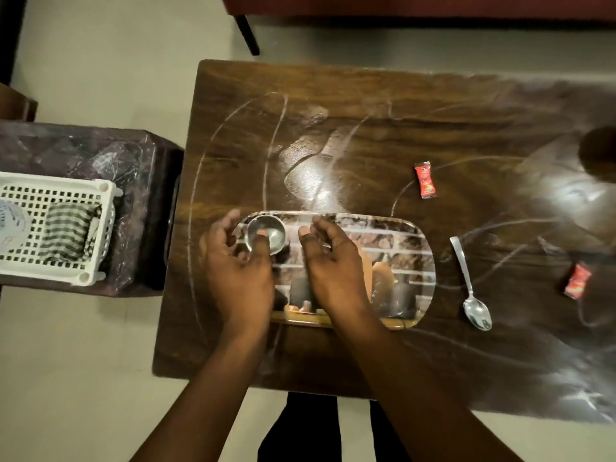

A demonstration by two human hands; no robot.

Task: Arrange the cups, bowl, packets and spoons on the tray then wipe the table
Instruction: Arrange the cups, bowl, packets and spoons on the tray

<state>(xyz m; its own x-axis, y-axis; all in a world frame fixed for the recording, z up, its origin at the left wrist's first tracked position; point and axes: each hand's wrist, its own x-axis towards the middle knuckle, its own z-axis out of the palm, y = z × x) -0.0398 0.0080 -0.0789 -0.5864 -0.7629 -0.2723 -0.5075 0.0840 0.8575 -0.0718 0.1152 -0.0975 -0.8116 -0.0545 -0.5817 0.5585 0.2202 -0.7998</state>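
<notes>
A patterned tray (pixel 418 248) lies on the wooden table (pixel 333 128) near its front edge. A small steel bowl (pixel 271 228) sits in the tray's far left corner. My left hand (pixel 233 268) is at the bowl, its thumb over the near rim and its fingers curled round the left side. My right hand (pixel 330 261) hovers over the tray's middle, fingers loosely curled, holding nothing. A steel spoon (pixel 470 281) lies on the table right of the tray. One red packet (pixel 425 180) lies beyond the tray and a second red packet (pixel 576 281) lies far right. Dark shapes on the tray may be print or cups.
A dark blurred object (pixel 600 155) stands at the table's right edge. To the left, a white plastic basket (pixel 100 261) with a striped cloth (pixel 66 233) rests on a dark stool (pixel 140 161). White streaks cover the tabletop. A chair leg (pixel 248 31) stands beyond the table.
</notes>
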